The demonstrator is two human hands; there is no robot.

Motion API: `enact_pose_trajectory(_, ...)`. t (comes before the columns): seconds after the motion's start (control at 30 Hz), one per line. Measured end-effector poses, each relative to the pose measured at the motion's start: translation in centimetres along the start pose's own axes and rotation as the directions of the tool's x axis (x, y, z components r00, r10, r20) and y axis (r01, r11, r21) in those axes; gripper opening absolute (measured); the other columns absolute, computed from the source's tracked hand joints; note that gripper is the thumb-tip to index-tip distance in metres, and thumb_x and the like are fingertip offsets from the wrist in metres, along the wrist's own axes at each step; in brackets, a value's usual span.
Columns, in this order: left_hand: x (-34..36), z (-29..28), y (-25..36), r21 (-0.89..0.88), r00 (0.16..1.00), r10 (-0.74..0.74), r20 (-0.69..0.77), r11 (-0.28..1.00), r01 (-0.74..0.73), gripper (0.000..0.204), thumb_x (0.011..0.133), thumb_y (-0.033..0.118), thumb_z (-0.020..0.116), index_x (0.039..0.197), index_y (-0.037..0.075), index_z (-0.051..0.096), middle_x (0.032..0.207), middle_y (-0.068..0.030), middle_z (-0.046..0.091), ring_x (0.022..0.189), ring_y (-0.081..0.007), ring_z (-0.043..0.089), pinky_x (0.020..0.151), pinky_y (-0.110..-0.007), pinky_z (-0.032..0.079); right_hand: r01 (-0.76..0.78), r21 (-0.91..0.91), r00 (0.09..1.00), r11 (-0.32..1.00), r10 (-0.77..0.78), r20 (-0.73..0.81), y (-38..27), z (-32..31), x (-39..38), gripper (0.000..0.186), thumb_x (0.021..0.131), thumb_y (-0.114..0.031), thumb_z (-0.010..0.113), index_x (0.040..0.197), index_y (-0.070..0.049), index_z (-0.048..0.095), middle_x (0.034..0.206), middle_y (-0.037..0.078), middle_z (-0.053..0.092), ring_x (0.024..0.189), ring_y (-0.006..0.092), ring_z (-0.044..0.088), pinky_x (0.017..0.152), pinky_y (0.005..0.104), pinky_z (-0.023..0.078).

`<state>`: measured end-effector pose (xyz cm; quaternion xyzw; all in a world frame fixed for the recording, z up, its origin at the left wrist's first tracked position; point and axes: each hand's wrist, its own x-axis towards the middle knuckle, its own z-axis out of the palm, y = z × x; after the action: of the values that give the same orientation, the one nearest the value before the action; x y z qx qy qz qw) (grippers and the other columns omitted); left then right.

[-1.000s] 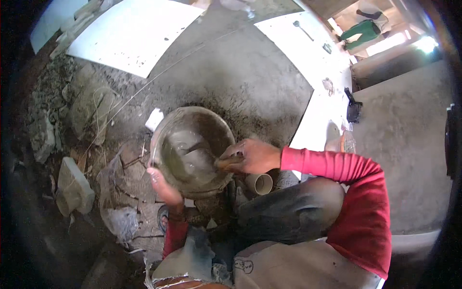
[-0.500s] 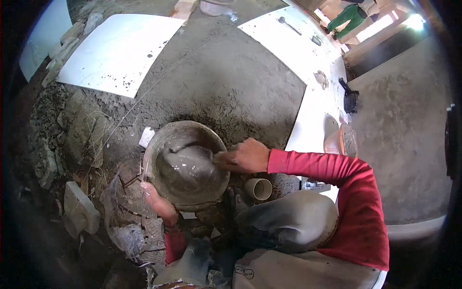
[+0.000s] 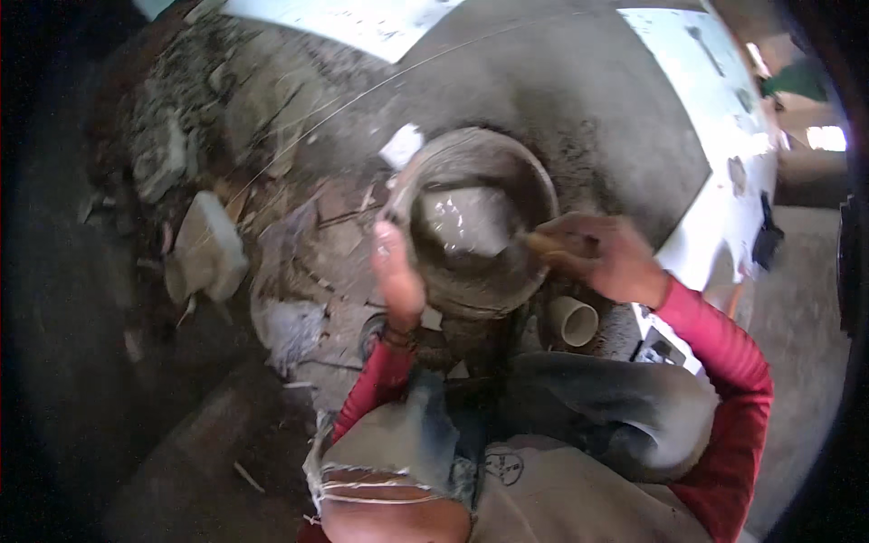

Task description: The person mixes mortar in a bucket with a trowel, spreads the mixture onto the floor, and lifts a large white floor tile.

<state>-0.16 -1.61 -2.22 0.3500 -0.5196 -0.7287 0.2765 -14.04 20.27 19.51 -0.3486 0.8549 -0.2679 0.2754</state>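
Note:
A round grey bucket stands tilted in front of me, with wet grey mortar inside. My left hand is at the bucket's left rim, closed against its side; some of its fingers are hidden. Over the right rim, my right hand grips the light, wood-coloured handle of what looks like a trowel. Its working end reaches into the mortar and is too blurred to make out fully.
A short cream pipe piece lies right of the bucket by my knee. White tiles border the grey mortar bed. A string crosses at left, above rubble, a pale block and crumpled plastic.
My view has swung left and down, so the bucket sits higher and farther right. My right hand has drawn back toward the right rim, showing the handle; the left stays at the bucket.

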Motion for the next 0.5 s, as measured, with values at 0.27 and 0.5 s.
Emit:
enact_pose_trajectory(0.27, -1.3, 1.4, 4.9, -0.299, 0.948, -0.017, 0.318, 0.947, 0.118, 0.047, 0.105, 0.031, 0.041, 0.134, -0.005, 0.047, 0.128, -0.0068, 0.052, 0.119, -0.0140, 0.047, 0.107, -0.031, 0.033, 0.229, -0.926, 0.888, 0.302, -0.454, 0.072, -1.7, -0.8, 3.5, 0.026, 0.087, -0.024, 0.057, 0.111, -0.018, 0.063, 0.079, 0.005, 0.060, 0.070, 0.0254, 0.064, 0.056, 0.0389, 0.051)
enact_pose_trajectory(0.5, -3.1, 3.9, 5.3, -0.207, 0.978, 0.087, 0.190, 0.977, -0.047, 0.045, 0.105, 0.024, 0.039, 0.134, -0.011, 0.043, 0.121, -0.0083, 0.053, 0.113, -0.0130, 0.045, 0.101, -0.027, 0.034, 0.440, -0.760, 0.888, 0.478, -0.110, 0.445, 0.0, -2.6, 5.8, 0.016, 0.087, -0.026, 0.054, 0.095, -0.015, 0.062, 0.083, 0.004, 0.062, 0.073, 0.0247, 0.065, 0.058, 0.0403, 0.052)
